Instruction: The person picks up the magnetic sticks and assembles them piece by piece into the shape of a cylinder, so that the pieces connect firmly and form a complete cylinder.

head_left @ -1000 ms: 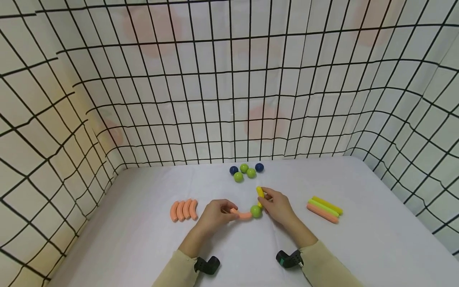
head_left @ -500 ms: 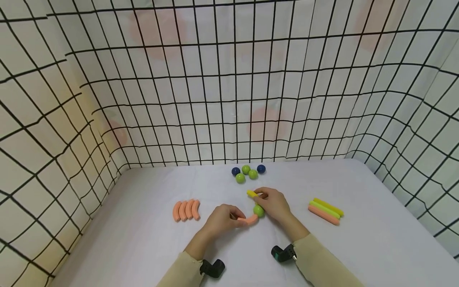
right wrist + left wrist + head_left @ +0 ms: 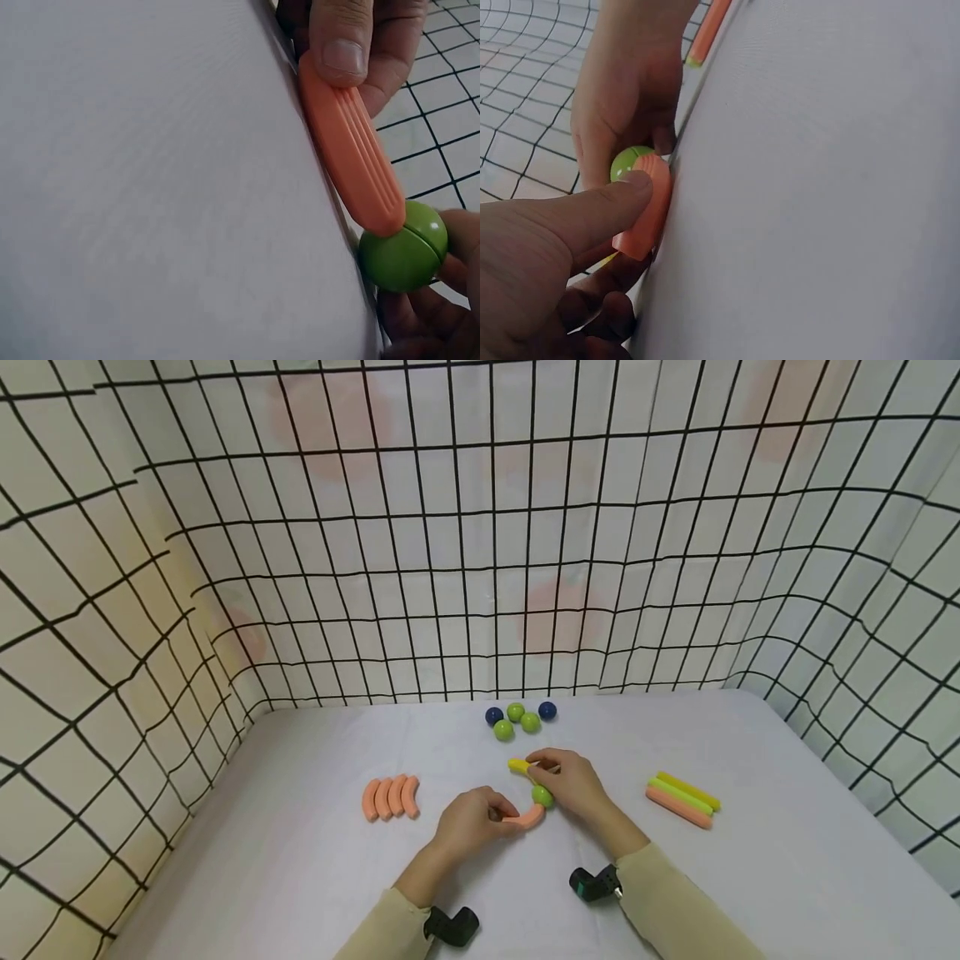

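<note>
My left hand point(image 3: 472, 820) pinches one end of a curved orange plastic piece point(image 3: 533, 816), its thumb lying on top in the left wrist view. A green ball point(image 3: 405, 246) touches the other end of that piece. On the ball's far side, my right hand point(image 3: 573, 782) holds a yellow piece point(image 3: 518, 766) that points left; its near part is hidden by the fingers. The ball point(image 3: 542, 796) links the orange and yellow pieces at an angle, just at the table surface. In the right wrist view the orange piece point(image 3: 352, 150) shows ridges along its side.
Several curved orange pieces point(image 3: 391, 797) lie side by side at left. Loose green balls point(image 3: 503, 730) and dark blue balls point(image 3: 547, 711) sit at the back. Straight rods point(image 3: 678, 802), orange, lime and yellow, lie at right. A black grid-patterned backdrop point(image 3: 480, 568) surrounds the white table.
The yellow piece has swung from pointing away to pointing left. My left hand has shifted slightly right and nearer, and the orange piece now slopes up toward the ball.
</note>
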Available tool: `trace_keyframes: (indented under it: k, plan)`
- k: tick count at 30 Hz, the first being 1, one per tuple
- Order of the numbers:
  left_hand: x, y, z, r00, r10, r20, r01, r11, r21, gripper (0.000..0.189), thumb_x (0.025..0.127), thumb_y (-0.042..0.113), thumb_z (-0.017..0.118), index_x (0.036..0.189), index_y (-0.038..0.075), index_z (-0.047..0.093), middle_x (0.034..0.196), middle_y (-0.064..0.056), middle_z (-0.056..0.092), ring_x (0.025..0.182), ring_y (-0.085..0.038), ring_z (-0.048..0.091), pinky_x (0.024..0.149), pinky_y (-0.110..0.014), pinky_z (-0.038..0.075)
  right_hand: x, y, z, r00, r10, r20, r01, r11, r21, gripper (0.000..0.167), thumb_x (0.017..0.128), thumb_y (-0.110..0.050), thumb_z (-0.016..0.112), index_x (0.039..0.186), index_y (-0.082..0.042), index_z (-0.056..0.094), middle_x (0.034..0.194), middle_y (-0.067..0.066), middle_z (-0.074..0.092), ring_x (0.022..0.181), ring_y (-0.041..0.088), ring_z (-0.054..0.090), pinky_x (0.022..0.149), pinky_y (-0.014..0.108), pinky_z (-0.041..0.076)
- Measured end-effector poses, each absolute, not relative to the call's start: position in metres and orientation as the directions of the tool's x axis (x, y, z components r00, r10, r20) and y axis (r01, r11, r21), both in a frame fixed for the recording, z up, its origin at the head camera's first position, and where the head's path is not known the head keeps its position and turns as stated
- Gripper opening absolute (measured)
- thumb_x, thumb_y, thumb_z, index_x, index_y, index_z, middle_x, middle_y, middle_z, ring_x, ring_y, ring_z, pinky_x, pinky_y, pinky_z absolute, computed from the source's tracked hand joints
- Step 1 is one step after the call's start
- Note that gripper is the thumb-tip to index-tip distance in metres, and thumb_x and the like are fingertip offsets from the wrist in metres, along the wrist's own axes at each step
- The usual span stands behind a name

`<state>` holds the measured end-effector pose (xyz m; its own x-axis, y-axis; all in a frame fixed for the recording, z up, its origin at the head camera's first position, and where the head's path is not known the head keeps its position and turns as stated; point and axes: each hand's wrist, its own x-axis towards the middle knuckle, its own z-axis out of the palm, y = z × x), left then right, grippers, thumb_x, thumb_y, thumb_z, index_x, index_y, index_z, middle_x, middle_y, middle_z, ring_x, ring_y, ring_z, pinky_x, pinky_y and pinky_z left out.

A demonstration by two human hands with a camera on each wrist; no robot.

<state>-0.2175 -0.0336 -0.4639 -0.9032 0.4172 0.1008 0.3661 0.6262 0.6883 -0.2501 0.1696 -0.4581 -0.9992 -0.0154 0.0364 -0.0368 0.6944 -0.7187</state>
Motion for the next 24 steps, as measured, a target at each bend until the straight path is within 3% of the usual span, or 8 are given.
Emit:
trace_keyframes:
  k: [6,14,24]
  plan:
    - [-0.218,-0.032,-0.466,-0.906,0.41,0.108,0.369,0.635,0.678,0.015,0.08,0.034,0.084,0.087,0.022,0.079,0.082,0.012,0.067,0.071,-0.001,0.051,0.063,-0.019,0.042,-0.24,0.182,-0.459,-0.997,-0.074,0.027,-0.069,0.652,-0.755,0.027,0.092,-0.031,0.072,0.118,-0.023,0.069,0.116,0.0,0.071,0.097,0.015,0.064,0.086,0.036,0.053]
    - [-0.219,-0.034,-0.464,-0.906,0.413,0.087,0.358,0.641,0.679,0.015,0.081,0.035,0.083,0.09,0.023,0.079,0.086,0.011,0.067,0.072,-0.001,0.051,0.065,-0.021,0.042,-0.226,0.188,-0.464,-0.982,-0.152,0.114,-0.185,0.625,-0.759,0.027,0.086,-0.027,0.079,0.11,-0.022,0.07,0.11,-0.003,0.07,0.088,0.011,0.059,0.08,0.028,0.048]
    - [-0.227,-0.046,-0.461,-0.914,0.403,0.035,0.238,0.467,0.851,0.017,0.096,0.031,0.067,0.103,0.017,0.075,0.092,0.004,0.071,0.073,-0.008,0.061,0.063,-0.024,0.05,-0.223,0.191,-0.473,-0.979,-0.122,0.16,-0.201,0.628,-0.752,0.026,0.087,-0.027,0.078,0.112,-0.023,0.07,0.106,-0.005,0.07,0.087,0.01,0.057,0.077,0.025,0.046]
